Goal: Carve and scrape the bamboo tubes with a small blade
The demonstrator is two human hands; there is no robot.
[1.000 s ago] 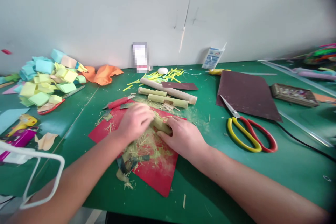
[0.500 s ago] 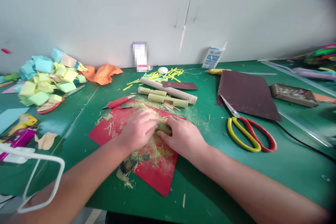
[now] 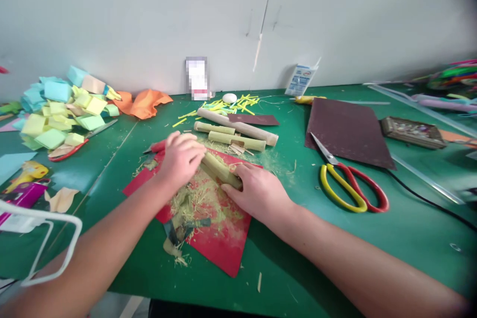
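Note:
A pale green bamboo tube (image 3: 219,169) lies slantwise over a red sheet (image 3: 227,251), held between both hands. My right hand (image 3: 259,189) grips its near right end, thumb on the close side. The fingers of my left hand (image 3: 182,156) curl closed over its far left end; anything between fingers and tube is hidden. Bamboo shavings and dust (image 3: 201,196) cover the sheet below, with dark scraps (image 3: 177,231) at its left edge. Partly behind my left hand is a red-handled knife (image 3: 158,146).
Several bamboo tubes (image 3: 238,141) lie beyond the hands. Scissors (image 3: 345,181) with yellow and red handles rest at right, by a dark brown sheet (image 3: 346,134) and a small tray (image 3: 413,131). Folded paper pieces (image 3: 59,109) pile at left. A white frame (image 3: 72,248) stands near my left forearm.
My left hand has slid up and left along the bamboo tube, from near the right hand to its far end, uncovering the middle. My right hand keeps its grip. The view shifted slightly.

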